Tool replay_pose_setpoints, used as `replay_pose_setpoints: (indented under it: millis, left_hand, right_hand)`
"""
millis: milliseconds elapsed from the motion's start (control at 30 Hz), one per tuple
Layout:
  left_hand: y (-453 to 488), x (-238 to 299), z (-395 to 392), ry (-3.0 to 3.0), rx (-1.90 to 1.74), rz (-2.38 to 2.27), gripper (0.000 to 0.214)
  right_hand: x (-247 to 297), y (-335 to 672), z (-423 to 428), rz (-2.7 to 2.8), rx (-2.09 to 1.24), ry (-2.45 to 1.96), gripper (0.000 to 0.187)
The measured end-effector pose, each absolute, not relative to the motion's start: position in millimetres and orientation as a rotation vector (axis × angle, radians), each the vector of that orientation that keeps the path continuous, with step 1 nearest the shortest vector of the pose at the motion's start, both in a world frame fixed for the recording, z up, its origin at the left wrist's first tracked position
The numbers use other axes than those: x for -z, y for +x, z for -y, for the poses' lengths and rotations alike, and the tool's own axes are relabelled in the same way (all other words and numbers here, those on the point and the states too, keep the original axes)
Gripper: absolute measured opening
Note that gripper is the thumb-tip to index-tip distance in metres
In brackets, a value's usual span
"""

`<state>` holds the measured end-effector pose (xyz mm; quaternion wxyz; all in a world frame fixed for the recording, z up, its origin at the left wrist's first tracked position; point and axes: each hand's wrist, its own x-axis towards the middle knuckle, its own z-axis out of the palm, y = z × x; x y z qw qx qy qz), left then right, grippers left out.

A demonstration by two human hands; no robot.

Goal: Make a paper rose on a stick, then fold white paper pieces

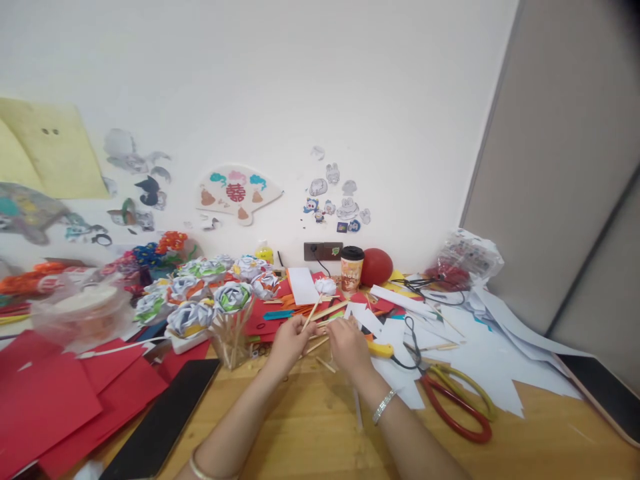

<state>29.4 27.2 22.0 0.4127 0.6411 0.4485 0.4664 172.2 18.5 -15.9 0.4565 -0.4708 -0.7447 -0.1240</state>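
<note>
Wooden stick pinched in the left hand, right hand curled close by, its grip hidden!

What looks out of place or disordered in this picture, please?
The white paper at right looks disordered: its sheets overlap at mixed angles, with uneven edges. A short loose stick lies near the right hand, whereas a bundle of sticks stands upright left of the left hand. I see no spill.
</note>
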Motion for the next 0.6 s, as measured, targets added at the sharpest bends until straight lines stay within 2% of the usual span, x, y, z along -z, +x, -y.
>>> replay_pose_setpoints:
  millis: [600]
  left_hand:
    - [28.1, -21.1, -28.0, 1.648, -1.166, -1.136, 0.039]
  right_hand:
    - [11.2, 170.9, -18.3, 1.865, 0.089, -1.111, 0.023]
